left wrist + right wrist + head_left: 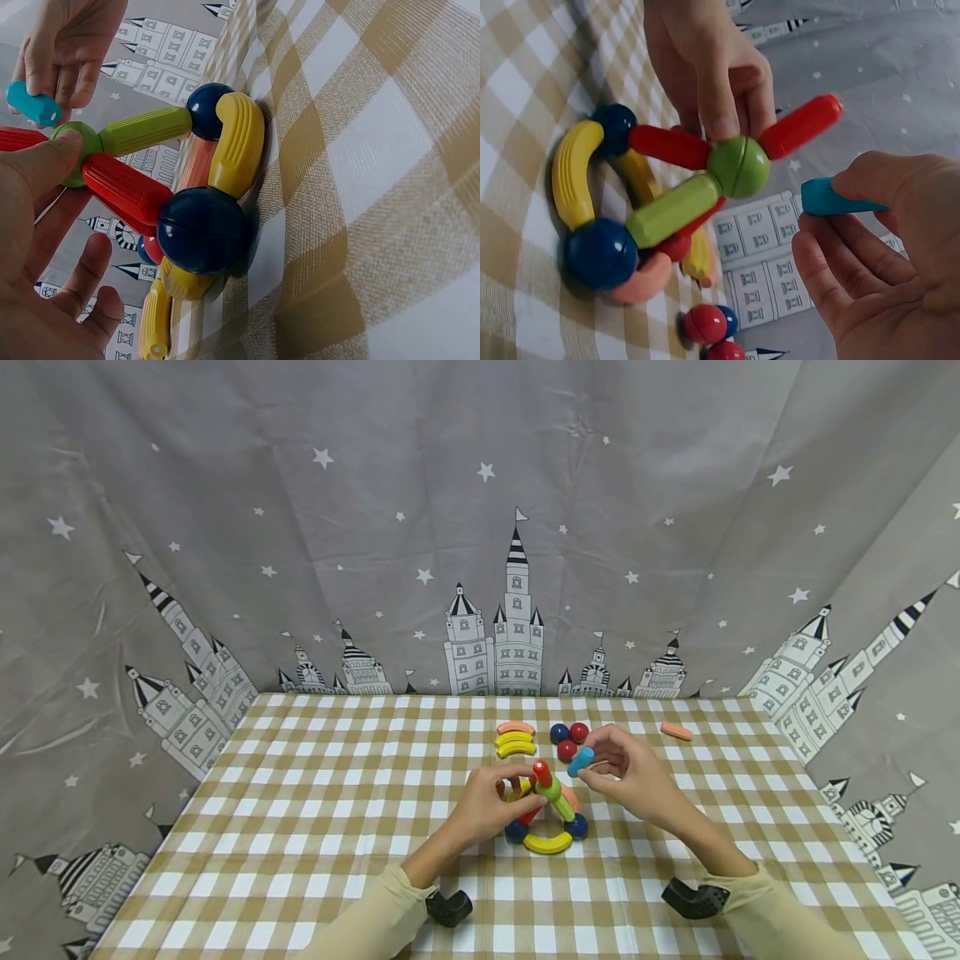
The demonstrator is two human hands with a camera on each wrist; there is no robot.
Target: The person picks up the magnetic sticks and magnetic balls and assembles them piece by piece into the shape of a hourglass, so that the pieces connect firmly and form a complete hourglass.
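Note:
On the checked cloth stands a frame of magnetic building pieces. Its base has dark blue balls (202, 230) joined by curved yellow rods (547, 843) and a curved orange one (643, 280). Red rods (669, 147) and a light green rod (676, 210) slope up to a green ball (739, 166), with another red rod (542, 772) sticking up from it. My left hand (487, 802) pinches the green ball, thumb on its near side. Beside the top, apart from it, my right hand (630, 777) pinches a short light blue rod (581, 762) between thumb and fingers.
Behind the frame lie curved yellow rods (515, 748) and a curved orange rod (516, 727). Right of these sit a blue ball (559, 733) and two red balls (578, 732). A straight orange rod (677, 731) lies farther right. A grey castle-print curtain (480, 543) hangs behind the table.

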